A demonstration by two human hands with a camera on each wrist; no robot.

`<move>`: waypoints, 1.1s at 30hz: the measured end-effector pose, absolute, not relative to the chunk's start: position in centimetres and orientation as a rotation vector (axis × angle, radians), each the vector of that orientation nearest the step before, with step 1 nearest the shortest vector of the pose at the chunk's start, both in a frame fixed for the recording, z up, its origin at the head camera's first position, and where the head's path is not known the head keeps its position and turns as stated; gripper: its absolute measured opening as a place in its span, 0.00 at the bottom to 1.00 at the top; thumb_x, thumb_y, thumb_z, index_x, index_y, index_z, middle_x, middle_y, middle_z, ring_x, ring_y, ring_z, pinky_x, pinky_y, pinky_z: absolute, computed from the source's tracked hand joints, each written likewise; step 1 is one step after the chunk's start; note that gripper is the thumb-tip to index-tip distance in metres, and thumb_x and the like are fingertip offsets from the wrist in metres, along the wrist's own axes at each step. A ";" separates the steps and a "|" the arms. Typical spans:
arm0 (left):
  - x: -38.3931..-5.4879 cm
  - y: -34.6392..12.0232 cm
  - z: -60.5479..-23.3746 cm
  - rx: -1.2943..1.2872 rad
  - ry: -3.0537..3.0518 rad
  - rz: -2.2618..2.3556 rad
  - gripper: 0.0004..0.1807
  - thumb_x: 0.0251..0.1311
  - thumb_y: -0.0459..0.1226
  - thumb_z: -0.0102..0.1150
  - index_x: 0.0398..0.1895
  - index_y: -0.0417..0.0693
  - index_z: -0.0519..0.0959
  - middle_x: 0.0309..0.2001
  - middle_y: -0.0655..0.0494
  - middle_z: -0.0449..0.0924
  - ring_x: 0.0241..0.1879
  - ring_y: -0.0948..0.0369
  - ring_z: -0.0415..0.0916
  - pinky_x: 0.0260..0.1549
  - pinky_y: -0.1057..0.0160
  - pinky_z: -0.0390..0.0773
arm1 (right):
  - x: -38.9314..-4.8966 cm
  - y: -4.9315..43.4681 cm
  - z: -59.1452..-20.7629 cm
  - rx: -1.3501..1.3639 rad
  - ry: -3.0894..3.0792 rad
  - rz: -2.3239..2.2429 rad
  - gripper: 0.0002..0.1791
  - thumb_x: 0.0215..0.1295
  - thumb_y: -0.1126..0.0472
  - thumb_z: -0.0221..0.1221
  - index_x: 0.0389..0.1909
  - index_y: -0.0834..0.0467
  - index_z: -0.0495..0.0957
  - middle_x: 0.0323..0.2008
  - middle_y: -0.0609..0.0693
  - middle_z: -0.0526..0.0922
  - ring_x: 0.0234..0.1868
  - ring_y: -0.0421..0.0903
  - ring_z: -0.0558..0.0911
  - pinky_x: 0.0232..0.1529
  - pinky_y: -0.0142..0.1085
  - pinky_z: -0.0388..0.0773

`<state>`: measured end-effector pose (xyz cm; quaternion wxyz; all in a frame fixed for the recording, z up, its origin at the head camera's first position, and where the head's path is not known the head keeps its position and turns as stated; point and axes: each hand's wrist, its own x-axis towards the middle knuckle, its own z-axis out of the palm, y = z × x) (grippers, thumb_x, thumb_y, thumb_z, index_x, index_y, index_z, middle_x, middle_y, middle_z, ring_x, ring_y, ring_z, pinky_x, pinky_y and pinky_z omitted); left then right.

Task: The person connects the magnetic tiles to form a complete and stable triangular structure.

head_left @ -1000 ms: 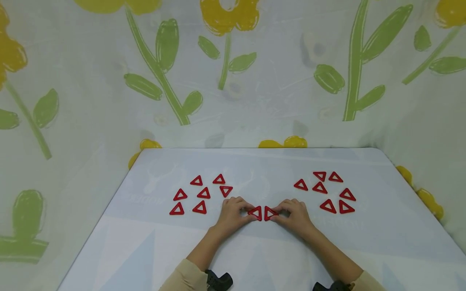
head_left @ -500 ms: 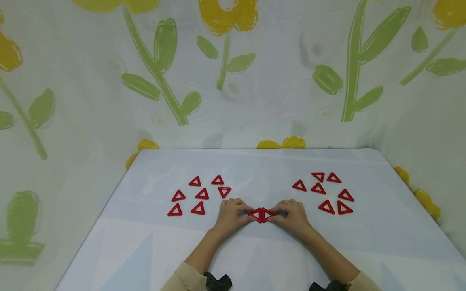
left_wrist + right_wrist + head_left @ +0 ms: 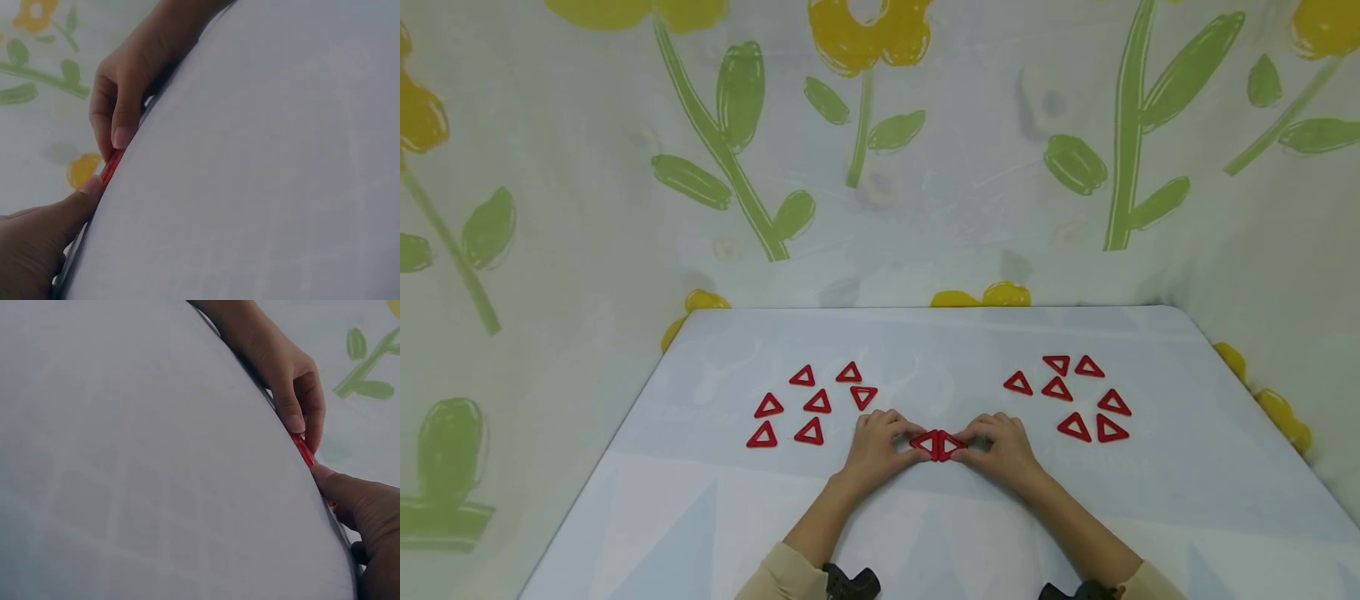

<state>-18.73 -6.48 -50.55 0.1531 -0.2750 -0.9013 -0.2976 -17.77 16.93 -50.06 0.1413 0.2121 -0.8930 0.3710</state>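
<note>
Fingers of our left hand and right hand pinch the left hollow red triangle and right hollow red triangle, at three o'clock from our left hand. Their bases, apart a second ago, now touch, so we judge them paired; tips point to nine and three o'clock, the pair's long axis running between.

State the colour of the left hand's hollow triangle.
The hollow triangle is red, clearest in the head view.

I can read no words, labels, brands, numbers or signs in any of my three views, neither on the desk nor on the flowered backdrop.
</note>
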 end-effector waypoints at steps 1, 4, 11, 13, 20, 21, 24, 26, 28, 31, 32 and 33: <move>-18.7 -6.5 -50.6 -0.789 -2.585 -0.836 0.17 0.44 0.50 0.71 0.40 0.60 0.85 0.33 0.64 0.76 0.36 0.65 0.70 0.42 0.58 0.64 | -17.7 16.9 -50.0 0.616 -2.574 1.070 0.13 0.41 0.57 0.75 0.31 0.49 0.86 0.29 0.38 0.82 0.32 0.34 0.70 0.36 0.37 0.60; -18.7 -6.6 -50.6 -0.775 -2.602 -0.806 0.18 0.43 0.51 0.72 0.40 0.61 0.85 0.34 0.65 0.76 0.36 0.65 0.70 0.42 0.58 0.64 | -17.7 16.6 -50.0 0.619 -2.573 1.074 0.13 0.41 0.57 0.74 0.32 0.49 0.86 0.29 0.38 0.82 0.32 0.34 0.71 0.36 0.38 0.60; -18.4 -6.8 -50.2 -0.769 -2.638 -0.862 0.17 0.45 0.49 0.72 0.40 0.59 0.85 0.34 0.64 0.76 0.37 0.66 0.69 0.44 0.58 0.65 | -17.4 16.4 -49.8 0.589 -2.606 1.087 0.13 0.41 0.56 0.75 0.32 0.49 0.86 0.29 0.37 0.82 0.33 0.35 0.71 0.37 0.38 0.61; -18.3 -6.9 -50.1 -0.771 -2.637 -0.870 0.17 0.45 0.49 0.72 0.40 0.59 0.85 0.34 0.64 0.76 0.37 0.66 0.68 0.44 0.58 0.65 | -17.4 16.4 -49.7 0.577 -2.621 1.097 0.14 0.42 0.56 0.74 0.33 0.49 0.86 0.30 0.38 0.82 0.34 0.35 0.72 0.38 0.39 0.61; -18.4 -6.9 -50.1 -0.767 -2.656 -0.904 0.16 0.46 0.49 0.71 0.41 0.59 0.85 0.34 0.64 0.75 0.38 0.66 0.68 0.46 0.58 0.65 | -17.3 17.0 -48.7 0.430 -2.736 1.257 0.15 0.47 0.57 0.72 0.39 0.50 0.86 0.36 0.40 0.82 0.40 0.40 0.74 0.42 0.37 0.70; -18.4 -6.9 -50.1 -0.767 -2.659 -0.907 0.16 0.46 0.49 0.71 0.41 0.59 0.85 0.34 0.64 0.75 0.38 0.65 0.68 0.46 0.58 0.65 | -17.3 17.1 -48.6 0.393 -2.748 1.271 0.15 0.48 0.57 0.72 0.40 0.50 0.85 0.36 0.40 0.82 0.41 0.40 0.74 0.42 0.36 0.72; -18.4 -6.8 -50.3 -0.767 -2.671 -0.911 0.16 0.47 0.49 0.71 0.41 0.60 0.85 0.34 0.65 0.75 0.38 0.65 0.68 0.46 0.57 0.65 | -17.5 17.5 -48.4 0.319 -2.750 1.253 0.15 0.49 0.57 0.71 0.40 0.51 0.85 0.38 0.42 0.82 0.43 0.42 0.73 0.41 0.34 0.74; -18.4 -6.8 -50.3 -0.767 -2.667 -0.921 0.16 0.47 0.49 0.70 0.41 0.59 0.85 0.34 0.64 0.75 0.38 0.65 0.69 0.47 0.57 0.65 | -17.6 17.8 -48.4 0.287 -2.735 1.214 0.15 0.48 0.57 0.71 0.40 0.51 0.85 0.38 0.43 0.82 0.44 0.43 0.72 0.41 0.35 0.73; -18.4 -6.8 -50.3 -0.766 -2.664 -0.933 0.16 0.47 0.48 0.71 0.41 0.59 0.85 0.34 0.64 0.75 0.38 0.65 0.69 0.47 0.57 0.65 | -17.8 18.1 -48.5 0.275 -2.716 1.169 0.16 0.48 0.56 0.72 0.40 0.52 0.85 0.38 0.44 0.83 0.44 0.43 0.72 0.41 0.37 0.72; -18.4 -6.8 -50.4 -0.772 -2.653 -0.948 0.16 0.47 0.47 0.71 0.41 0.58 0.85 0.34 0.64 0.75 0.38 0.65 0.68 0.48 0.56 0.65 | -18.1 18.6 -48.4 0.262 -2.677 1.143 0.17 0.47 0.58 0.72 0.41 0.54 0.85 0.38 0.46 0.83 0.44 0.45 0.73 0.43 0.42 0.69; -18.4 -6.8 -50.3 -0.774 -2.652 -0.952 0.16 0.47 0.47 0.71 0.41 0.58 0.85 0.34 0.64 0.75 0.38 0.65 0.68 0.48 0.56 0.65 | -18.2 18.8 -48.4 0.259 -2.665 1.141 0.17 0.47 0.58 0.72 0.41 0.55 0.85 0.38 0.47 0.83 0.44 0.46 0.73 0.43 0.43 0.68; -18.4 -6.8 -50.3 -0.776 -2.650 -0.954 0.16 0.47 0.47 0.71 0.41 0.58 0.85 0.34 0.64 0.75 0.38 0.65 0.68 0.48 0.56 0.65 | -18.3 19.0 -48.4 0.253 -2.655 1.135 0.17 0.47 0.58 0.72 0.41 0.55 0.85 0.38 0.48 0.84 0.43 0.47 0.73 0.43 0.44 0.68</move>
